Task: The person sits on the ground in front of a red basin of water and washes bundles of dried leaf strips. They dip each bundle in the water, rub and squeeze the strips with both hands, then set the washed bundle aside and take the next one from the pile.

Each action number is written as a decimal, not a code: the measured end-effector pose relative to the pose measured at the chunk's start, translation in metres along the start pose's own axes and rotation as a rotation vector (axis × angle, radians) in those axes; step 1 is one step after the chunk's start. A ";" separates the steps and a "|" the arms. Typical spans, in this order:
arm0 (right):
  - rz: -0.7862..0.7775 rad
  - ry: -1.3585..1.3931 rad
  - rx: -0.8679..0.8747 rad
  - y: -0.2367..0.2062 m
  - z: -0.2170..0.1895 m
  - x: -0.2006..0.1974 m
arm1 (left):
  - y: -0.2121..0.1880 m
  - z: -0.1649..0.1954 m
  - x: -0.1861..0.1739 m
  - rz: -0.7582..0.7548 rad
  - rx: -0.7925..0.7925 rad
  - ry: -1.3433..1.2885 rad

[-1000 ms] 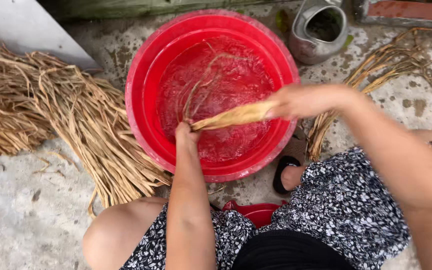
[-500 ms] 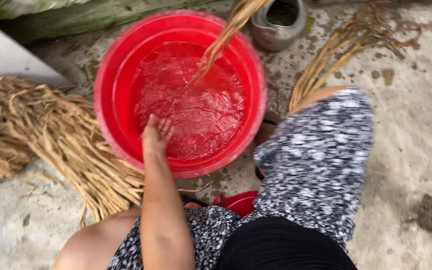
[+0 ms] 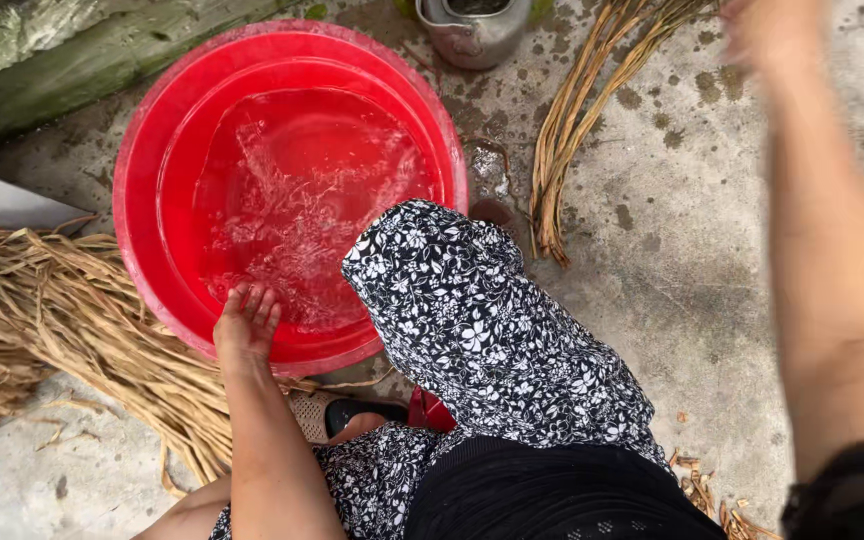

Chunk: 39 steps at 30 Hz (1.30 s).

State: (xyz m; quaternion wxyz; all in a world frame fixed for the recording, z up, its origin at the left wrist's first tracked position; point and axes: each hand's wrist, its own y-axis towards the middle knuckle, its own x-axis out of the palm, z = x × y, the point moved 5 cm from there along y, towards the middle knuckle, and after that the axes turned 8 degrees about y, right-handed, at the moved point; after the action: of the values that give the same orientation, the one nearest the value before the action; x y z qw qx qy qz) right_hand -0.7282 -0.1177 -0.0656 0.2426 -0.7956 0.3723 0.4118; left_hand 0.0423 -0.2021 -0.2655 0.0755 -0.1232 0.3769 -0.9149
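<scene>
A big red plastic basin (image 3: 142, 150) holds rippling water (image 3: 302, 200) with no strands in it. My left hand (image 3: 247, 322) rests on the basin's near rim, fingers spread, tips at the water's edge, holding nothing. My right hand (image 3: 772, 30) is raised at the top right and blurred by motion, so I cannot tell whether it holds anything. It is just right of a bundle of wet tan fibre strands (image 3: 567, 140) lying on the concrete to the right of the basin. My knee in black-and-white floral cloth (image 3: 472, 300) covers the basin's near right edge.
A heap of dry straw-like strands (image 3: 52, 320) lies left of the basin. A metal pot (image 3: 472, 30) stands behind the basin. A mossy green beam (image 3: 72, 60) and a grey board (image 3: 2, 205) sit at the left. A sandal (image 3: 352, 415) shows under my leg.
My right hand lifted the strand bundle out of the basin and swung it up and to the right; strands now lie on the concrete there. My left hand stayed at the near rim.
</scene>
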 end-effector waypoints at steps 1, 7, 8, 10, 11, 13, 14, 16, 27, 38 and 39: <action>-0.085 0.067 0.050 -0.021 0.008 0.045 | -0.002 -0.001 -0.005 0.006 -0.003 0.005; -0.425 -0.025 0.153 -0.151 0.076 0.224 | -0.015 -0.001 -0.011 0.048 0.028 0.101; -0.418 -0.154 0.078 -0.163 0.077 0.233 | -0.016 -0.001 -0.010 0.052 0.032 0.106; -0.407 -0.223 0.028 -0.179 0.084 0.239 | -0.017 -0.002 -0.007 0.058 0.041 0.113; -0.403 -0.259 0.002 -0.182 0.082 0.237 | -0.016 -0.003 -0.005 0.048 0.049 0.123; -0.503 -0.294 0.117 -0.179 0.083 0.233 | -0.013 -0.006 -0.001 0.034 0.062 0.139; -0.553 -0.311 0.173 -0.175 0.081 0.232 | -0.012 -0.009 0.000 0.043 0.063 0.121; -0.606 -0.353 0.104 -0.153 0.066 0.225 | -0.010 -0.011 0.005 0.068 0.073 0.073; -0.723 0.273 -0.764 -0.009 -0.185 0.133 | -0.049 0.069 -0.053 0.312 0.437 -0.281; -0.826 -0.276 -1.183 -0.220 -0.310 0.128 | -0.094 0.008 -0.179 1.057 0.162 0.045; -0.825 -0.441 -1.167 -0.221 -0.306 0.133 | -0.093 -0.001 -0.179 1.060 0.145 0.021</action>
State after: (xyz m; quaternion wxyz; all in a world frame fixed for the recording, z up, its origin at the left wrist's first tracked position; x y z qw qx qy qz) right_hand -0.3570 -0.2482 0.0071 -0.0152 -0.7692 -0.2928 0.5678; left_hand 0.2091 -0.0947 -0.2307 0.5318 0.0985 0.3240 -0.7763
